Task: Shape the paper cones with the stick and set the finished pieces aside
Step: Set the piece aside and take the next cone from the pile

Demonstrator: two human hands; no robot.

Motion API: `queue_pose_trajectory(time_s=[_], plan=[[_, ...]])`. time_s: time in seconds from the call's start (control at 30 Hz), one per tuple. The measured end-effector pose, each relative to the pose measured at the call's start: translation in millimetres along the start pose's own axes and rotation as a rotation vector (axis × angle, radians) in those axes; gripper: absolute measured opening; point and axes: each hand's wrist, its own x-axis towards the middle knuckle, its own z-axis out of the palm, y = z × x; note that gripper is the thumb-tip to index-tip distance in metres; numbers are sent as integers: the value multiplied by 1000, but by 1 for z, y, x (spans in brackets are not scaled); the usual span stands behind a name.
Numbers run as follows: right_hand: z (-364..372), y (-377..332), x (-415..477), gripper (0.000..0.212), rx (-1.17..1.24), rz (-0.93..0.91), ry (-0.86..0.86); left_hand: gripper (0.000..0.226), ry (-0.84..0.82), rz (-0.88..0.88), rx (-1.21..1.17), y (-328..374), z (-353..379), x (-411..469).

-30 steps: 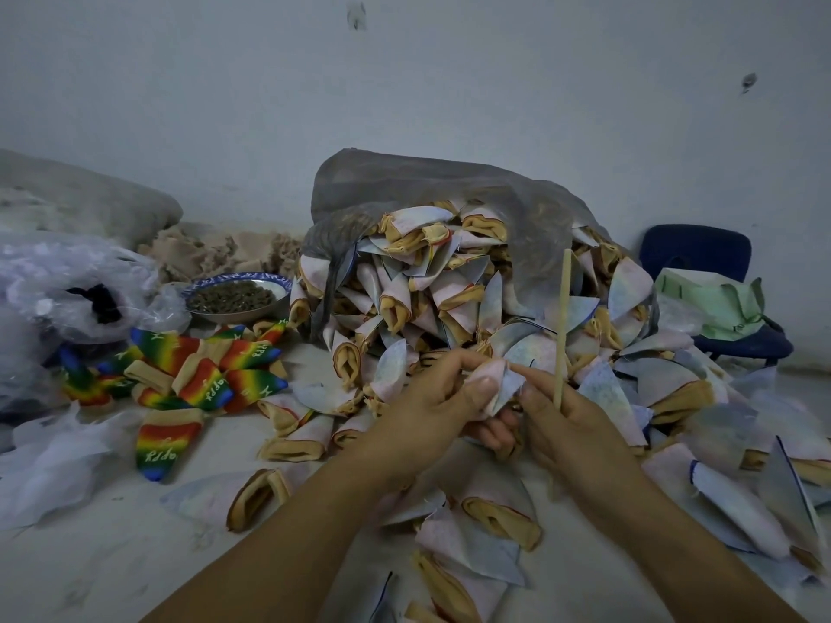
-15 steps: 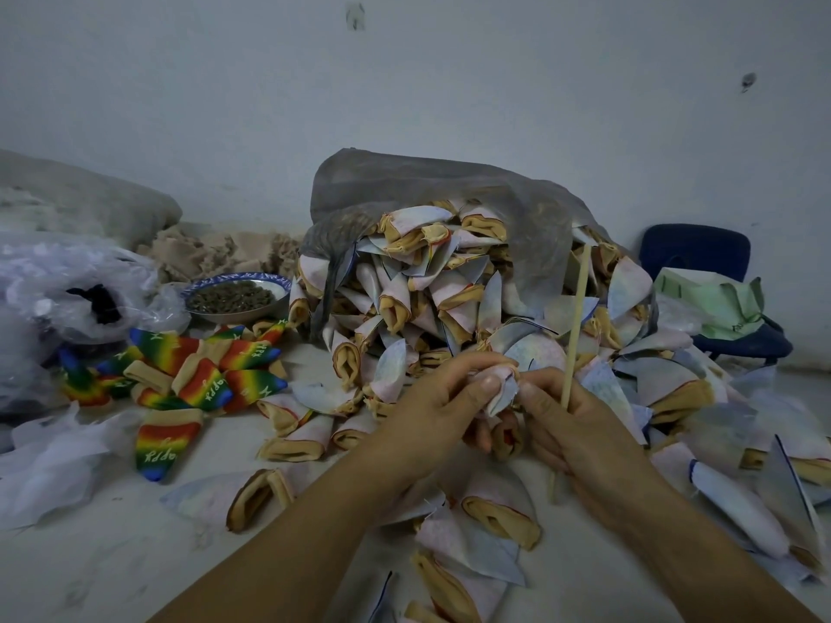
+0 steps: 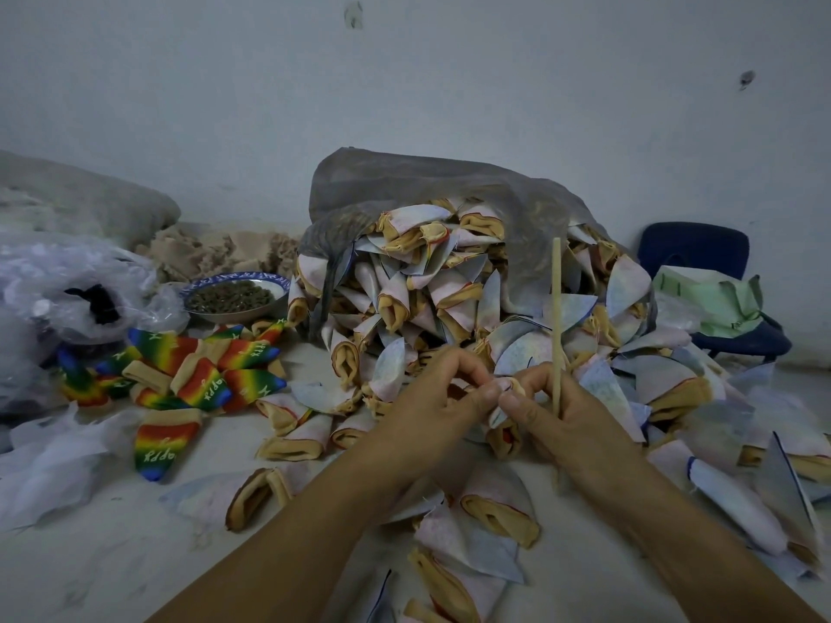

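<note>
Together, left hand [image 3: 431, 404] and right hand [image 3: 571, 411] pinch one cone [image 3: 506, 420].

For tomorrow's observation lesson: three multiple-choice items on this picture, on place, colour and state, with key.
1. Where is the bowl? A) left of the grey bag B) on a shelf C) under a table
2. What colour is the chair? A) red B) dark blue C) yellow
3. How is the stick held? A) flat on the floor B) upright in the right hand C) inside the bowl
Key: A, it sits beside the bag; B, its back shows dark blue; B, that hand grips it while the left hand pinches the paper cone.
</note>
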Motion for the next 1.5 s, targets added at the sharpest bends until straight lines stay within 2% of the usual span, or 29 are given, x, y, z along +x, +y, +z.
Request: queue_pose_trajectory(time_s=[0.1,0.23,0.4,0.47,0.53,0.6,0.67,0.73,0.9,1.0,1.07,1.13,1.2,1.3,1.4,1.5], plan=[[0,0,0,36,-152,-33,55,13,18,8,129,1,4,-2],[2,4,1,36,-419,-147,132,17,163,247,466,3,13,-4],[13,7,1,33,-657,-307,233,20,282,174,536,4,18,-1],[14,11,1,34,-660,-308,259,17,314,119,412,3,15,-1],[12,13,3,34,-614,-268,314,19,300,-35,202,3,12,0],[8,15,5,27,-581,-227,374,19,155,-175,-50,4,11,2],[5,16,7,24,-536,-210,416,15,28,-187,-148,3,11,2],[5,15,7,25,-481,-187,415,13,12,-167,-113,1,11,1],[11,15,4,26,-481,-157,304,13,272,-134,170,0,10,1],[16,16,3,30,-525,-174,247,21,350,-138,158,2,10,2],[15,17,2,31,-543,-167,230,31,328,-147,163,4,11,2],[11,17,2,28,-486,-132,243,33,213,-146,30,4,10,1],[6,15,3,25,-374,-98,286,30,91,-147,-205,5,8,0],[4,12,3,22,-311,-98,310,59,152,-232,-473,7,7,3],[11,12,1,20,-299,-93,236,63,63,-261,-704,5,3,6],[18,11,-1,15,-289,-63,124,62,-73,-206,-812,4,4,2]])
